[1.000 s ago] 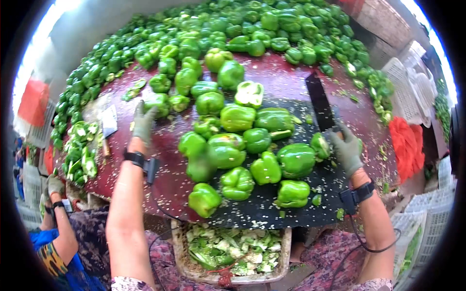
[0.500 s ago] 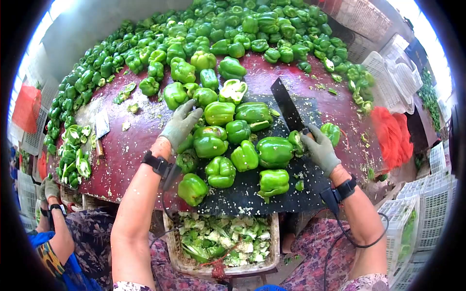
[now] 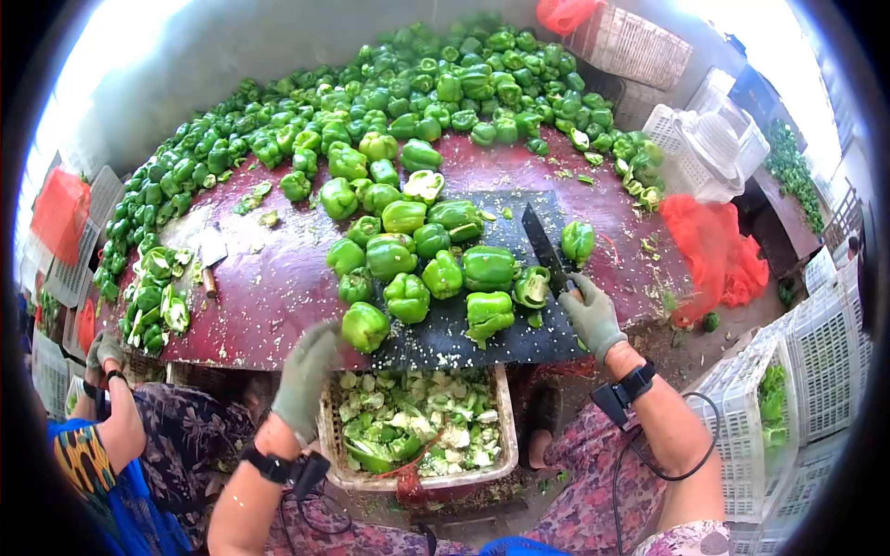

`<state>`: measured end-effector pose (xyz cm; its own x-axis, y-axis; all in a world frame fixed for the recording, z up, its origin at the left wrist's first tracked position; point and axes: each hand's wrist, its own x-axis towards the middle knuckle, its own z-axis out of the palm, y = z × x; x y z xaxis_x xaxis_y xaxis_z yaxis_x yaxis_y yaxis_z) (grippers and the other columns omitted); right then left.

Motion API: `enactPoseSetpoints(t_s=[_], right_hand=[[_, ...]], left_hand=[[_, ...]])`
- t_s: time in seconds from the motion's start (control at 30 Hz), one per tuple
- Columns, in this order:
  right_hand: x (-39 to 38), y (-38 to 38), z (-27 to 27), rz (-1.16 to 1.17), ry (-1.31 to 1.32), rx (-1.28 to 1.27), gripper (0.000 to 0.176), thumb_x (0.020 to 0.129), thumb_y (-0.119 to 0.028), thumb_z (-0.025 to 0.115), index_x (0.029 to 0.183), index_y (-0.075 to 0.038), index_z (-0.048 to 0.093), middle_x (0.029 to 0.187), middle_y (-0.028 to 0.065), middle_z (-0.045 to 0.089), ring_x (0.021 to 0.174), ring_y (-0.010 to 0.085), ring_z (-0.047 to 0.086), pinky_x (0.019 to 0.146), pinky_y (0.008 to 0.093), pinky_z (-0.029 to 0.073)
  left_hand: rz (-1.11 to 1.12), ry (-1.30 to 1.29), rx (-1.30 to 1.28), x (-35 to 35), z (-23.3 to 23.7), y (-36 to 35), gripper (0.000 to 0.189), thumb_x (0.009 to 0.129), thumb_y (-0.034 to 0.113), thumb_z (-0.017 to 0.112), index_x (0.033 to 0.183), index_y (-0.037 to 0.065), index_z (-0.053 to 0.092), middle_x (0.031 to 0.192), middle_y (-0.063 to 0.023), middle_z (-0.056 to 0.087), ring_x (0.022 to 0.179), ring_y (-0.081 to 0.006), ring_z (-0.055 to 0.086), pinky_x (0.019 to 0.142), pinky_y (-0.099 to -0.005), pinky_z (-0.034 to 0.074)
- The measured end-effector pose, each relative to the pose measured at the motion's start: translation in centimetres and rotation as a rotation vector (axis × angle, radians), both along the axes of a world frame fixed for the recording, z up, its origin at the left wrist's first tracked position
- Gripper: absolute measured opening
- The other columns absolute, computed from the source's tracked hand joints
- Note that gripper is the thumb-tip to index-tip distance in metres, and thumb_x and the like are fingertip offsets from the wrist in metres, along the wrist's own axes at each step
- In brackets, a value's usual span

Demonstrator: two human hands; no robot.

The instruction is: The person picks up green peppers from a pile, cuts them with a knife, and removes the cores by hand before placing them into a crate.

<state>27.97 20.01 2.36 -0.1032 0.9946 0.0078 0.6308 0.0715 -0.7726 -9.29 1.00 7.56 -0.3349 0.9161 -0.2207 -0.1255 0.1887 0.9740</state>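
Note:
My right hand (image 3: 593,317), in a grey-green glove, is closed around the handle of a knife (image 3: 545,243) with a broad dark blade, pointing away over the black mat (image 3: 436,343). A cut green bell pepper (image 3: 532,287) lies just left of the blade, its pale inside showing. My gloved left hand (image 3: 306,382) is over the table's front edge, left of the crate; its fingers look stretched out and somewhat blurred, holding nothing visible. Closest to it lies a whole green bell pepper (image 3: 365,327). Several more peppers, including a large one (image 3: 491,269), lie between the hands.
A big heap of bell peppers (image 3: 371,111) covers the back of the red table (image 3: 250,324). Below the front edge, a crate (image 3: 508,431) holds trimmings. A cleaver (image 3: 211,246) lies at left, near a co-worker's gloved hands (image 3: 107,352). Red netting (image 3: 709,250) hangs at right.
My left hand has moved from among the peppers back towards me, past the front edge. My right hand still holds the knife. The camera view has shifted, showing more behind the heap.

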Motion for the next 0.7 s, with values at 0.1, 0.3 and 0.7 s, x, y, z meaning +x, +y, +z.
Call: enactPoseSetpoints(t_s=[0.1, 0.3, 0.7], right_hand=[[0.8, -1.8, 1.3, -0.027, 0.12, 0.058, 0.047, 0.084, -0.024, 0.065, 0.124, -0.002, 0.058, 0.09, 0.0101, 0.065, 0.082, 0.0141, 0.06, 0.077, 0.0309, 0.049], [1.6, -4.9, 5.3, 0.126, -0.164, 0.048, 0.045, 0.084, -0.024, 0.066, 0.124, -0.004, 0.06, 0.081, 0.0082, 0.065, 0.075, 0.0139, 0.06, 0.071, 0.0307, 0.05], [2.2, -12.5, 4.6, 0.055, 0.07, -0.223, 0.05, 0.084, -0.023, 0.067, 0.123, 0.005, 0.057, 0.091, 0.0055, 0.067, 0.084, 0.0089, 0.057, 0.078, 0.0258, 0.048]], left_hand=[[-0.027, -0.118, -0.027, 1.8, -1.3, -5.2, 0.04, 0.097, 0.028, 0.054, 0.128, 0.002, 0.053, 0.122, -0.0083, 0.059, 0.11, -0.0193, 0.059, 0.092, -0.0341, 0.049], [0.027, -0.275, -0.047, 4.0, -3.7, -8.9, 0.036, 0.097, 0.027, 0.054, 0.124, 0.003, 0.055, 0.117, -0.0072, 0.061, 0.109, -0.019, 0.059, 0.091, -0.033, 0.05], [0.034, -0.357, -0.063, 5.3, -7.7, -5.8, 0.037, 0.094, 0.029, 0.058, 0.12, 0.003, 0.057, 0.109, -0.0044, 0.063, 0.096, -0.0138, 0.06, 0.083, -0.0285, 0.049]])
